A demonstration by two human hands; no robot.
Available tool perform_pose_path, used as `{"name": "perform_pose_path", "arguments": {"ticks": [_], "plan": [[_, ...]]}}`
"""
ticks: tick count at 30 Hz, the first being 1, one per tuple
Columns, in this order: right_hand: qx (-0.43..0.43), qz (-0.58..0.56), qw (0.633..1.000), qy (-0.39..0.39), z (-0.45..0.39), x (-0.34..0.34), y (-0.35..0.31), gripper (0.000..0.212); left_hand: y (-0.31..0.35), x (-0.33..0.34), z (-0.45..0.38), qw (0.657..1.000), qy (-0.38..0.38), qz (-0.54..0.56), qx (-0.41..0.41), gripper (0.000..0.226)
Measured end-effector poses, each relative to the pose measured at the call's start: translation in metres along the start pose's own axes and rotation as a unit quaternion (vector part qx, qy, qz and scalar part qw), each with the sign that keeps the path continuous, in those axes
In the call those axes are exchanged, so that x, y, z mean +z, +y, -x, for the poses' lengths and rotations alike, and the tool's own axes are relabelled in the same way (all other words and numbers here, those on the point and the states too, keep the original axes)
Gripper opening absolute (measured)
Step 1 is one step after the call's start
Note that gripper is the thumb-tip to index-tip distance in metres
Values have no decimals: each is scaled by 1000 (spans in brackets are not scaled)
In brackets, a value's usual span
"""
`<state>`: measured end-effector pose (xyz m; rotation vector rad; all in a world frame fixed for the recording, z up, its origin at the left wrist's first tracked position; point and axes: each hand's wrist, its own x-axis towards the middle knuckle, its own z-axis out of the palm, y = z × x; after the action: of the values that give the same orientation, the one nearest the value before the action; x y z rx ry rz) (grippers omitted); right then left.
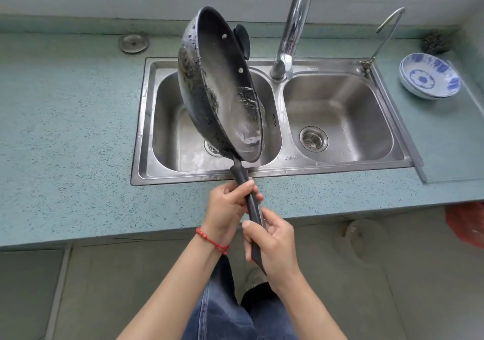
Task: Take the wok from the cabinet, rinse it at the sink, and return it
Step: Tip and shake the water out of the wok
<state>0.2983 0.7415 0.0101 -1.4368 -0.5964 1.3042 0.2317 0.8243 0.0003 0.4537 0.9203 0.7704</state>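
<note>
Here both hands are wrapped tight around the long black handle [251, 203] of the wok [220, 85]. The left hand [227, 208] grips it higher up, near the pan, and has a red string band [212, 240] on its wrist. The right hand [272, 245] grips lower down, near the end. Both arms reach forward. The wet wok is tipped on its side above the left bowl of the steel sink [337, 166]. The sink's front edge says JINMO [291, 157]
</note>
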Motion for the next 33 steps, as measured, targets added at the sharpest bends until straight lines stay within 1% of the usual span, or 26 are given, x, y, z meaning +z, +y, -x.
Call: {"name": "perform_pose_path", "arguments": {"ticks": [1,5,7,9,12,14,20,24,27,30,33], "plan": [[-5,4,1000,-6,1,-3,1,9,-1,0,0,999,-11,30,-13,2],[-21,15,999,-26,2,-10,-2,13,3,3,3,995,-47,81,-31,16],[-35,4,998,-42,2,-8,-5,2,8,6,6,990,-62,123,-45,15],[-40,-5,997,-59,2,-6,-9,3,14,6,8,987,-70,137,-43,15],[-36,-8,997,-71,1,-3,-12,23,21,2,10,990,-86,111,-15,14],[-40,-9,996,-82,1,-2,-13,29,24,0,12,992,-91,90,7,15],[-36,-34,992,-114,-3,-3,-16,24,28,-1,15,994,-82,25,61,18],[-27,-1,994,-109,-7,-4,-18,18,30,0,15,995,-52,16,79,19],[-21,34,993,-108,-7,-5,-18,18,28,0,14,996,-22,12,86,6],[-24,84,990,-108,-7,-4,-25,8,27,-1,12,993,12,-39,114,8],[-5,89,991,-95,-7,3,-32,16,30,1,10,981,40,-102,157,12]]}}
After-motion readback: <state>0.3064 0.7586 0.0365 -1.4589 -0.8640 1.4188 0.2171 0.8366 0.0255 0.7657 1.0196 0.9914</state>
